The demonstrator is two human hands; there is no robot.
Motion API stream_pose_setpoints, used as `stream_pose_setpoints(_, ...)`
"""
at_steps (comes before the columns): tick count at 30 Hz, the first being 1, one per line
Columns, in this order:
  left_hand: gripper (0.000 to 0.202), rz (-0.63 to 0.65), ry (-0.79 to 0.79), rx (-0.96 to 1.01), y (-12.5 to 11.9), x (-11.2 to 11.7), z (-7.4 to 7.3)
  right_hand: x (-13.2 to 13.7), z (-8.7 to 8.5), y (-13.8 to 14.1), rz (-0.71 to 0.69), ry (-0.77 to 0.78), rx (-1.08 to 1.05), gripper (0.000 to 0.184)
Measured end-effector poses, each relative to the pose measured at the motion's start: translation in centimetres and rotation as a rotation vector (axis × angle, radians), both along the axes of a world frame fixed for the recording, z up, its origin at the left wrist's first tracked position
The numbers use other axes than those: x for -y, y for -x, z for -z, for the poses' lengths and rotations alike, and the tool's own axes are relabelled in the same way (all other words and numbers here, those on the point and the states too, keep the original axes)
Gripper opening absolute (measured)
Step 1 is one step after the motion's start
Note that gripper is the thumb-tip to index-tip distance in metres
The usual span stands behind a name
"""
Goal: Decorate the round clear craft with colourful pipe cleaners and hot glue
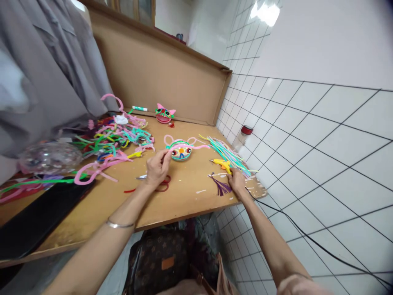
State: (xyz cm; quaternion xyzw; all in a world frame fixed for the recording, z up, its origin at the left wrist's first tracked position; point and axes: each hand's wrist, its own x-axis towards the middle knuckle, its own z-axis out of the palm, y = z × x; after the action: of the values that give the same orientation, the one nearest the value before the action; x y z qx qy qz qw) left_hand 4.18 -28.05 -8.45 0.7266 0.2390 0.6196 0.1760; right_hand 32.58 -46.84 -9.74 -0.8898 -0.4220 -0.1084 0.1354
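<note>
Left hand (158, 167) — mask (181, 152); right hand (237, 181) — glue-gun (221, 162)

Two hands were counted over the surface (190, 196): the left hand (158, 167) and the right hand (237, 182). Two pipe-cleaner faces were seen, the nearer face (181, 151) and the farther face (164, 114). One yellow glue gun (221, 163), one pair of red-handled scissors (162, 185), one purple tassel (221, 188), one green-and-white marker (140, 108), one red-lidded jar (245, 135) and one bracelet (119, 224) were noted. One straight bundle (229, 155) of pipe cleaners and one tangled heap (116, 137) were found; their single stems could not be counted.
</note>
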Motion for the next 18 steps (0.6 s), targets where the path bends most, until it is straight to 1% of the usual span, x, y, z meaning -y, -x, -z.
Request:
stream_pose_setpoints(3,0.027,0.023,-0.016,0.001,-0.3,-0.1,0.4,-1.0,-0.6,-0.4,0.008,0.024,0.022,0.034)
stream_pose_setpoints(5,0.028,0.029,-0.027,-0.015,-0.4,-0.1,0.6,-1.2,-1.1,-0.2,0.026,0.029,0.037,0.034)
stream_pose_setpoints(8,0.028,0.033,-0.051,-0.043,-0.5,-0.2,0.7,-0.8,-1.6,1.4,0.045,-0.015,0.105,0.034)
stream_pose_setpoints(9,0.028,0.037,-0.054,-0.053,-0.6,-0.2,0.8,-0.5,-1.7,2.2,0.02,-0.044,0.139,0.034)
stream_pose_setpoints(11,0.028,0.049,-0.05,-0.072,-0.6,-0.2,0.9,0.1,-1.6,3.9,-0.09,-0.055,0.159,0.032)
stream_pose_setpoints(12,0.028,0.052,-0.047,-0.079,-0.7,-0.1,0.9,0.4,-1.4,4.8,-0.127,-0.035,0.15,0.032)
stream_pose_setpoints(15,0.028,0.062,-0.061,-0.1,-0.8,0.1,1.0,0.8,-0.7,6.5,-0.15,0.045,0.083,0.03)
stream_pose_setpoints(18,0.028,0.092,-0.085,-0.132,-0.8,0.4,1.1,0.5,0.0,6.5,-0.148,0.064,-0.017,0.022)
